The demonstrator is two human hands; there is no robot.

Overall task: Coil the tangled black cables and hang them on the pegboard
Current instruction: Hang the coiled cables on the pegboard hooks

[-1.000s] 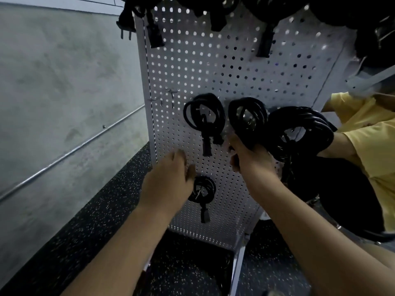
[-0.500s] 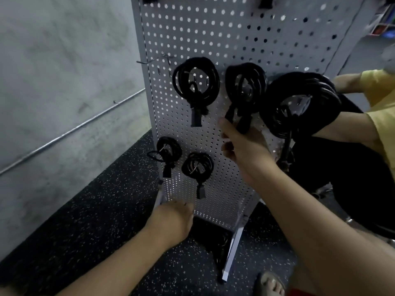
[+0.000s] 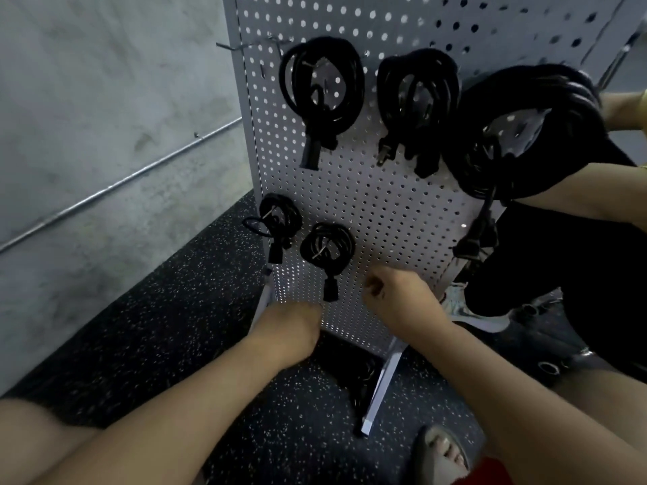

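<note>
5 coils hang on the pegboard; tangled cable waits below. The right hand is curled and empty; I cannot tell the left hand.

Coils across a standing pegboard, wall to its left.
The upper left coil and upper middle coil hang side by side, with the big coil at the right edge. Two small coils hang lower left. The left hand and right hand are low before the board, above loose cable on the floor.
</note>
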